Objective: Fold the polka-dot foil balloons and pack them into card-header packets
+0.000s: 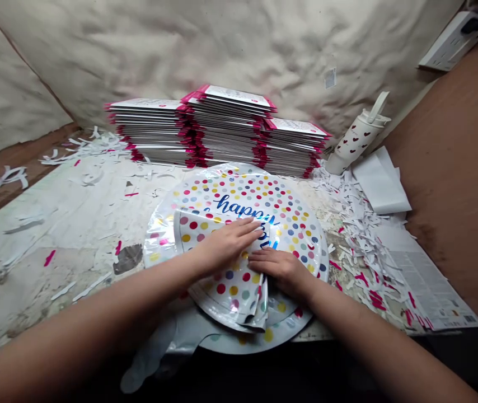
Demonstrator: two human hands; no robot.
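A round, flat foil balloon (301, 210) with coloured dots and blue "happy" lettering lies at the table's front edge, its pale tail (138, 364) hanging over. On top of it is a folded foil balloon (220, 288) with the same dots, its layers showing at the lower right. My left hand (233, 238) rests flat on the folded one, fingers stretched to the right. From the other side, my right hand (279, 268) lies over the fold's right edge with its fingers extended; its thumb is hidden. The fingertips of both hands nearly meet, partly covering the lettering.
Stacks of pink-edged white packets (226, 129) stand along the back. To their right is a white tumbler (354, 140) with hearts. Paper shreds (360, 246) are heaped at the right beside white sheets (382, 182), and more lie left. A power strip (451, 42) is mounted upper right.
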